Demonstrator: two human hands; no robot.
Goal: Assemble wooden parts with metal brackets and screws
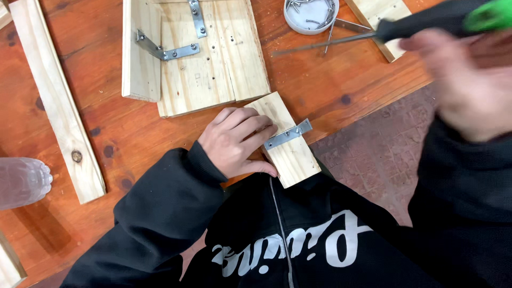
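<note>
At the far left a clear plastic bottle (pixel 21 181) is seen lying at the edge of the reddish wooden table (pixel 133 133), and beside it a long wooden strip (pixel 58 101) is laid on the table, running from the top edge down and to the right. Further right, a wooden panel (pixel 208 58) is set flat, with a side board joined to it by a metal bracket (pixel 165 50) – a second bracket is fixed near its top edge.

Just below the panel, a small wooden block (pixel 285 144) is laid at the table's near edge, overhanging it, and a flat metal bracket (pixel 288 133) is laid across it. The block is pressed down by the left hand (pixel 237 141), palm flat, with the fingers spread over the wood and the fingertips touching the bracket's end.

Above, a white dish of screws (pixel 309 15) is placed near the table's far edge. At the far right the right hand (pixel 464 80) is blurred, closed around the black and green handle of a screwdriver (pixel 373 36) – its shaft is pointed left, raised well apart from the block.
</note>
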